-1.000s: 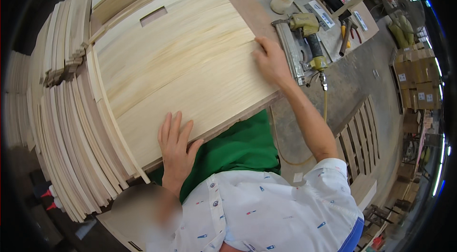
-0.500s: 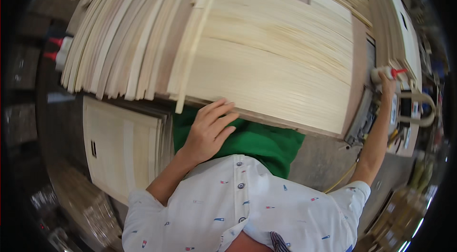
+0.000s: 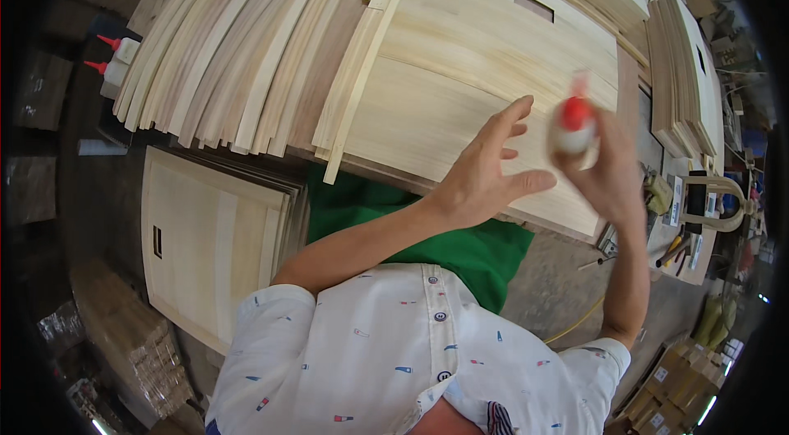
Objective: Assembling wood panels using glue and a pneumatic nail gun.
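My right hand (image 3: 611, 164) is wrapped round a white glue bottle (image 3: 574, 141) with a red cap and nozzle, blurred by motion, above the right part of a pale wooden panel (image 3: 460, 114). Over the panel's near half hangs my left hand (image 3: 491, 173), its fingers apart and nothing in it, a short way left of the bottle. The panel lies flat and has a rectangular slot near its far edge. Along its left edge run narrow wood strips (image 3: 362, 81).
Many long wood slats (image 3: 238, 48) lie side by side at left. Two red-capped bottles (image 3: 120, 65) stand beyond them. Slotted panels (image 3: 214, 246) lean below the bench on the left; more panels (image 3: 684, 81) stand at right, near a tool-strewn board (image 3: 686, 238).
My right hand has brought the glue bottle from the bench's right side in over the panel. My left hand has left the near edge and moved right, toward the bottle.
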